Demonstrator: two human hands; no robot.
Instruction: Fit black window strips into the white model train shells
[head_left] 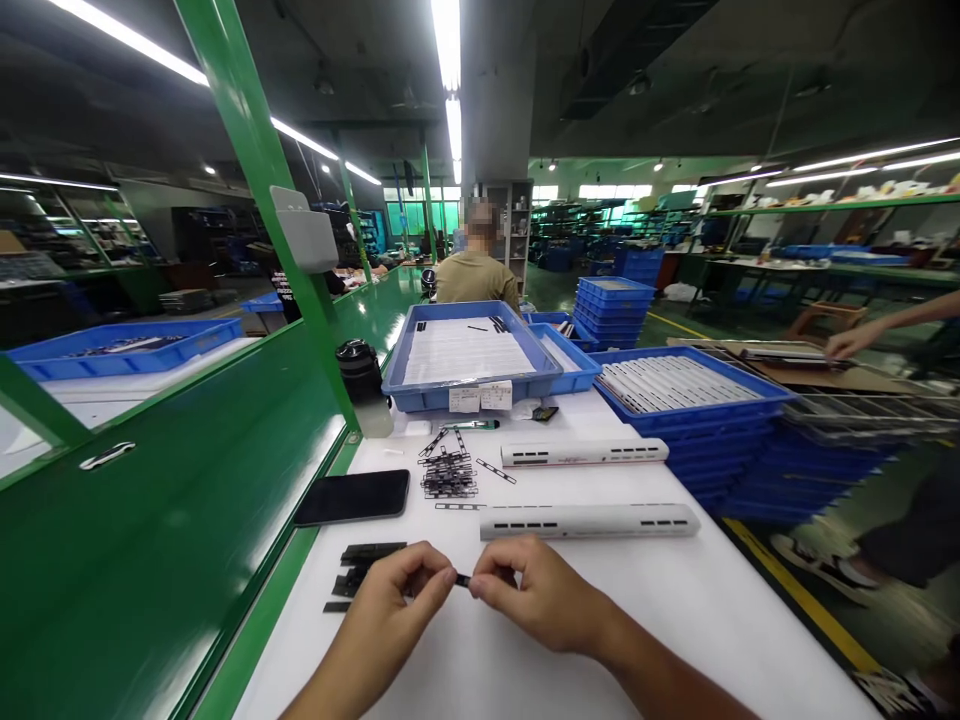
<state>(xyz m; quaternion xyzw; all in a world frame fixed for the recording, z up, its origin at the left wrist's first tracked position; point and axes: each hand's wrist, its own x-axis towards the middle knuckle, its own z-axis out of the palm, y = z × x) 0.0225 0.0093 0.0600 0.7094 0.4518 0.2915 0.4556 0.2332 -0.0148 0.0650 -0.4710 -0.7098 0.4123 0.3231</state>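
Between my two hands a small dark strip (463,580) is pinched, one end in each. My left hand (405,600) is closed on its left end, beside several black strips (367,553) lying on the table. My right hand (529,590) is closed on the other end, just below a white slotted bar (589,521). A second white slotted bar (585,453) lies farther back. Thin black frame pieces (448,474) form a pile left of the bars. The fingers hide part of the dark strip.
A black phone (352,497) lies at the left edge, with a dark-lidded bottle (361,385) behind it. A blue tray (472,393) stands at the back. Stacked blue trays (697,412) are on the right, near another person's hand (847,340). Someone sits ahead.
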